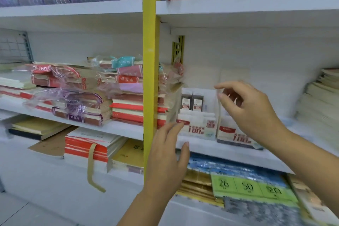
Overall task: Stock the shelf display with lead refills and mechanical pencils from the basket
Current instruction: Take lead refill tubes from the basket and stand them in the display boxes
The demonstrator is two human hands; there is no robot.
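Steadying the clear acrylic display box (197, 128) on the white shelf (229, 152): my left hand (165, 152), grip wide with fingers straight, lies at its near left corner; my right hand (247, 108) curls at its upper edge, blur hiding whether that grip pinches the wall. Small red-and-white lead refill packs (192, 103) stand in its back compartment, the basket out of view; best, I judge, to brace the box low and seat new packs upright beside them.
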